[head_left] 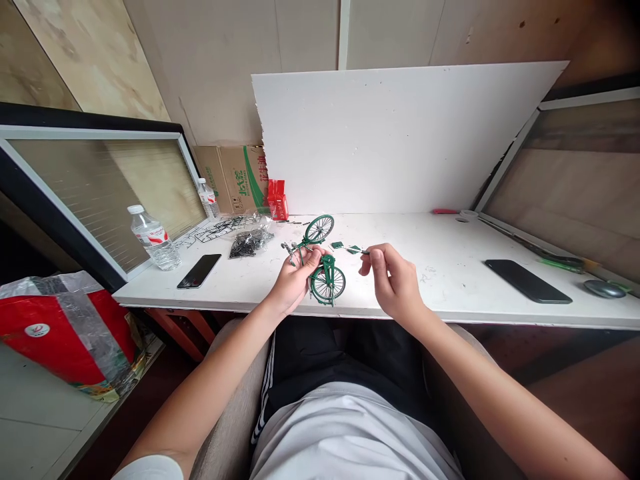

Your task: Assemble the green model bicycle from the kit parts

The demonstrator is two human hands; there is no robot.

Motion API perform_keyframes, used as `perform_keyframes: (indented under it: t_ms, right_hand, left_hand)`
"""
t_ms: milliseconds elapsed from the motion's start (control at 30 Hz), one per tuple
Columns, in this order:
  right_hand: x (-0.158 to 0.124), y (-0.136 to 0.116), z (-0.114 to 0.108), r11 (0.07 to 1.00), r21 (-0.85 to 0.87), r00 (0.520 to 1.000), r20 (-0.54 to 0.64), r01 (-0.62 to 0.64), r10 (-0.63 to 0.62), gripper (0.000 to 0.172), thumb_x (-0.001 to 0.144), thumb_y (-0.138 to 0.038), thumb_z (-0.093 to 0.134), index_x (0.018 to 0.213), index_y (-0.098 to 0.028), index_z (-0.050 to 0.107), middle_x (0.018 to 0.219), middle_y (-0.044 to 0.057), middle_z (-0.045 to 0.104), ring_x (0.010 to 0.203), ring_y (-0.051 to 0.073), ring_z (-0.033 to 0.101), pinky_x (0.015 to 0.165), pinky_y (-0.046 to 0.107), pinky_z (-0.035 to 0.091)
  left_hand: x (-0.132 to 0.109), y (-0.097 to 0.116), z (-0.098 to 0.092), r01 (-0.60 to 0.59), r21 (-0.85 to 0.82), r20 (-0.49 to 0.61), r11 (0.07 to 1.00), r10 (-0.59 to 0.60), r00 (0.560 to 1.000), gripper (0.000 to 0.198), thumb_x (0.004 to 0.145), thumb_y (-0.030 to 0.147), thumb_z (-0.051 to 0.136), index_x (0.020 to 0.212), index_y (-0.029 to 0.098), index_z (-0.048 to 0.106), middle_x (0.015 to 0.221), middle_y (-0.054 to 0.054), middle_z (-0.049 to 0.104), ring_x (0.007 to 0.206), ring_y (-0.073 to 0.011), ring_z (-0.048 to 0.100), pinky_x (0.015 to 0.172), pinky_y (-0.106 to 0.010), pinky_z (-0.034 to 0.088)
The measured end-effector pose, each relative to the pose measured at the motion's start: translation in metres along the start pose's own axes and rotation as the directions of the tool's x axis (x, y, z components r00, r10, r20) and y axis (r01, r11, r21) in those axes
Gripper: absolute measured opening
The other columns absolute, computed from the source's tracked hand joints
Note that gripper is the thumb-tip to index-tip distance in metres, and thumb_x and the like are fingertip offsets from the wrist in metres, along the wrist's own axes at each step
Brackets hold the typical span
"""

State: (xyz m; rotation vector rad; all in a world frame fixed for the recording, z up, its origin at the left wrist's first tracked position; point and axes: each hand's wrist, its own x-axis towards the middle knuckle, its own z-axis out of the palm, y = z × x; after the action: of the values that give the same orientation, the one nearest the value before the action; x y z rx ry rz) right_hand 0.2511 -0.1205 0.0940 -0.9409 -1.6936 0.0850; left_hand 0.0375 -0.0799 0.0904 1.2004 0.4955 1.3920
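A small green model bicycle [324, 261] stands on the white table [450, 267], one wheel toward me and one away. My left hand [294, 280] is closed on its frame near the handlebars. My right hand [393, 280] pinches a thin tool, like a small screwdriver [356, 251], whose tip points left toward the bicycle. Two small green parts [345, 247] lie on the table just beyond that tool.
A black phone [199, 270], a water bottle [154, 238], a bag of dark small parts [249, 241] and black part frames lie left. Another phone [527, 281] and a grey mouse [604, 288] lie right. A white board leans at the back, beside a cardboard box and red carton.
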Motion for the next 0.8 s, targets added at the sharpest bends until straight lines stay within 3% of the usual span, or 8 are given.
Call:
perform_keyframes:
  t_ms: [133,267,500,800]
  right_hand:
    - [0.006,0.018,0.003,0.939,0.205,0.961,0.069,-0.277,0.268,0.048,0.111,-0.066,0.041,0.094,-0.024,0.060,0.082,0.005,0.072,0.069,0.018,0.064,0.059,0.030,0.048]
    - [0.011,0.029,0.006,0.856,0.326,0.916,0.129,-0.402,0.380,0.054,0.105,-0.075,0.047,0.092,-0.024,0.058,0.077,0.004,0.070,0.069,0.018,0.066,0.051,0.027,0.047]
    - [0.013,0.029,0.011,0.820,0.374,0.900,0.229,-0.434,0.371,0.058,0.100,-0.078,0.054,0.087,-0.022,0.059,0.071,0.006,0.070,0.069,0.019,0.067,0.047,0.025,0.050]
    - [0.010,0.030,0.012,0.821,0.367,0.895,0.269,-0.438,0.357,0.056,0.102,-0.075,0.053,0.087,-0.021,0.059,0.073,0.006,0.071,0.071,0.019,0.067,0.049,0.025,0.051]
  left_hand:
    - [0.000,0.002,0.000,0.059,-0.026,0.027,0.998,-0.058,0.998,0.037,0.079,0.047,0.094,0.091,0.018,0.075,0.102,-0.006,0.074,0.108,-0.0218,0.067,0.103,-0.034,0.050]
    - [0.000,0.002,-0.001,0.090,-0.023,0.017,0.996,-0.090,0.996,0.034,0.079,0.043,0.094,0.092,0.018,0.075,0.104,-0.006,0.074,0.108,-0.0221,0.067,0.105,-0.035,0.050]
    - [0.001,-0.001,-0.002,0.107,-0.018,-0.008,0.994,-0.107,0.994,0.035,0.077,0.044,0.095,0.093,0.019,0.076,0.102,-0.005,0.072,0.103,-0.0197,0.067,0.100,-0.034,0.052]
    - [0.001,-0.002,-0.002,0.089,-0.004,-0.018,0.996,-0.089,0.996,0.036,0.077,0.045,0.094,0.093,0.019,0.075,0.101,-0.004,0.071,0.103,-0.0191,0.066,0.099,-0.033,0.051]
